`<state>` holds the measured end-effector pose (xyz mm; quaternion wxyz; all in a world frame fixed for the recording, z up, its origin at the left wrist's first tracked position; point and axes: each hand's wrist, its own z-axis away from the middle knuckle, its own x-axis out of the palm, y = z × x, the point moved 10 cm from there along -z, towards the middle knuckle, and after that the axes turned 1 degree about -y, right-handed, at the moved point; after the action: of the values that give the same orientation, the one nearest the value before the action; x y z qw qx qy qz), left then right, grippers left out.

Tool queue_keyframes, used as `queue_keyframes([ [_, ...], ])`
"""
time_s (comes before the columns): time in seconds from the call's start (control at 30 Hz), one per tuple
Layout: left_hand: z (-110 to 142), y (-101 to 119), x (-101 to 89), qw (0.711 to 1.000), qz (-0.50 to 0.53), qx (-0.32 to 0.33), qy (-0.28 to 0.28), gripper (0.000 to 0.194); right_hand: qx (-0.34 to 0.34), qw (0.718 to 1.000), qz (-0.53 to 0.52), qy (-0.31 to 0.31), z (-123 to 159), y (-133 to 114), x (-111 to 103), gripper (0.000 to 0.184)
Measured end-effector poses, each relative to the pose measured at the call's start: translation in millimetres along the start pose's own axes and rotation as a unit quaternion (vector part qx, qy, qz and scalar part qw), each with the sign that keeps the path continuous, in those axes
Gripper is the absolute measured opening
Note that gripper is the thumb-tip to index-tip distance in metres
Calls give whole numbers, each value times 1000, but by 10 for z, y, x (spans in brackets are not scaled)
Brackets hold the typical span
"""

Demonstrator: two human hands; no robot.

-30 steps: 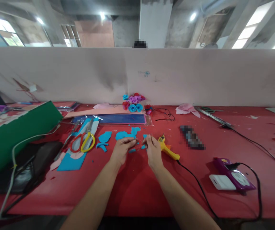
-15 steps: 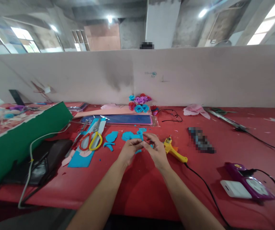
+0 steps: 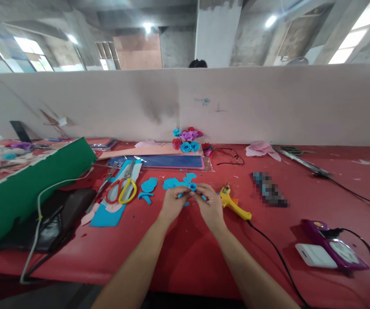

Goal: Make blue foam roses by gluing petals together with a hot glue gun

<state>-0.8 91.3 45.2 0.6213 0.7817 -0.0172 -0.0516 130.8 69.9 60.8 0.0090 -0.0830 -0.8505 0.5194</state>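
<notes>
Between my fingertips is a small blue paper flower [image 3: 193, 186], its rolled centre facing up. My left hand [image 3: 173, 203] pinches it from the left, and my right hand [image 3: 209, 205] grips it from the right; both are closed. Blue cut petals [image 3: 171, 183] lie just beyond my left fingers, and more blue petals [image 3: 149, 184] lie further left. A yellow glue gun [image 3: 235, 204] rests close to the right of my right hand. Finished paper roses [image 3: 189, 140] in blue, purple and red are bunched at the back.
Scissors [image 3: 120, 191] with red and yellow handles lie on blue paper at left. A green board [image 3: 37, 193] and black bag [image 3: 75, 210] stand further left. Eyeglasses [image 3: 232, 156], a blurred dark object [image 3: 270, 189] and a purple power strip [image 3: 342, 249] are on the red table [image 3: 185, 262].
The blue flower has tipped so its rolled centre shows, and my hands have shifted slightly around it. Both still hold it.
</notes>
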Motion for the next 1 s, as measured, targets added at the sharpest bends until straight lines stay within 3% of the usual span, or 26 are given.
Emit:
queue_keyframes([
  [0.33,-11,-91,-160,997,50,-16,62,8,47,999,-2,26,6,95,-27,9],
  [0.67,0,-114,-132,993,112,-28,35,24,124,989,-82,12,39,261,53,21],
  [0.83,21,-170,-240,988,102,-40,107,33,120,990,-70,5,31,256,63,21],
  [1.0,18,-109,-154,994,79,-31,70,39,86,995,-42,6,29,194,65,18],
])
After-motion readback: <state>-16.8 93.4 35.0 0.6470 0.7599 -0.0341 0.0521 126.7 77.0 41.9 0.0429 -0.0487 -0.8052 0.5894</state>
